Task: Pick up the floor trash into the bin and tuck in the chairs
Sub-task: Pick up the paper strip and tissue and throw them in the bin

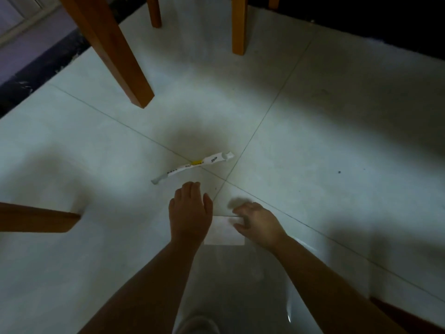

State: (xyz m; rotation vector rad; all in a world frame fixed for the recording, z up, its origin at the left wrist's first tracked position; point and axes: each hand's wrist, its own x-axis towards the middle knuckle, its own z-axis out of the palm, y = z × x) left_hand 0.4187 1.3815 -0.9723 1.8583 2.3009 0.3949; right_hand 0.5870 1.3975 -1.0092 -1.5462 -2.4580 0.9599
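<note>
Two bits of trash lie on the floor [337, 116]: one wrapper [192, 168] just ahead of the hands, and one paper [224, 233] between them. Both look light, limp and flat, so pinch at an edge. The left hand [190, 210] hovers with its fingers relaxed. The right hand [257, 222] is blurred at the paper's edge and its grip is unclear. Five wooden legs [108, 51] show.

The floor [313, 141] is pale glazed tile, smooth, with a soft sheen. The chair legs [113, 51] are smooth orange-brown wood. The wrapper [192, 166] is thin printed paper, creased at its ends. The near sheet [222, 231] looks like matt white paper.
</note>
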